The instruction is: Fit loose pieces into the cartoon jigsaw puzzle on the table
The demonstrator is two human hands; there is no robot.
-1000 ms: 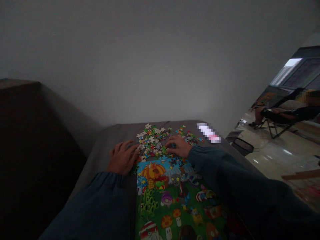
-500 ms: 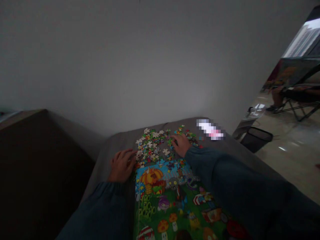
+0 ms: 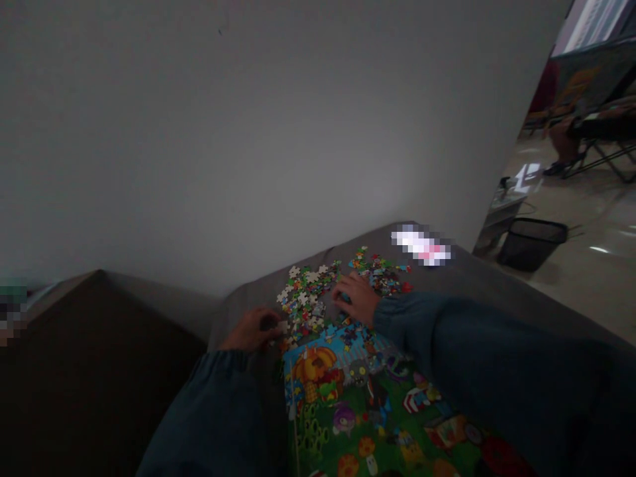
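Loose jigsaw pieces (image 3: pixel 304 298) lie heaped on the grey cloth, some with the pale back up and others with the coloured side up. At the left edge of the heap is my left hand (image 3: pixel 252 328), its thumb and index finger closed around a pale puzzle piece (image 3: pixel 283 326). My right hand (image 3: pixel 356 298) rests low over the middle of the heap with fingers bent down. What lies under those fingertips is hidden. Below both hands is a colourful cartoon puzzle picture (image 3: pixel 342 391) with a pumpkin and mushrooms, several loose pieces lying along its top edge.
The grey cloth surface (image 3: pixel 477 291) meets a pale wall (image 3: pixel 298 132). A bright blurred-out object (image 3: pixel 421 245) lies at its back right. A dark box-like shape (image 3: pixel 99 371) stands on the left. Right, on the floor, are a black bin (image 3: pixel 532 245) and a seated person's leg (image 3: pixel 565 142).
The view has tilted and shifted. My right hand has moved down toward the heap's middle, covering a pale piece that showed before. My left hand's fingers have closed at the heap's left edge.
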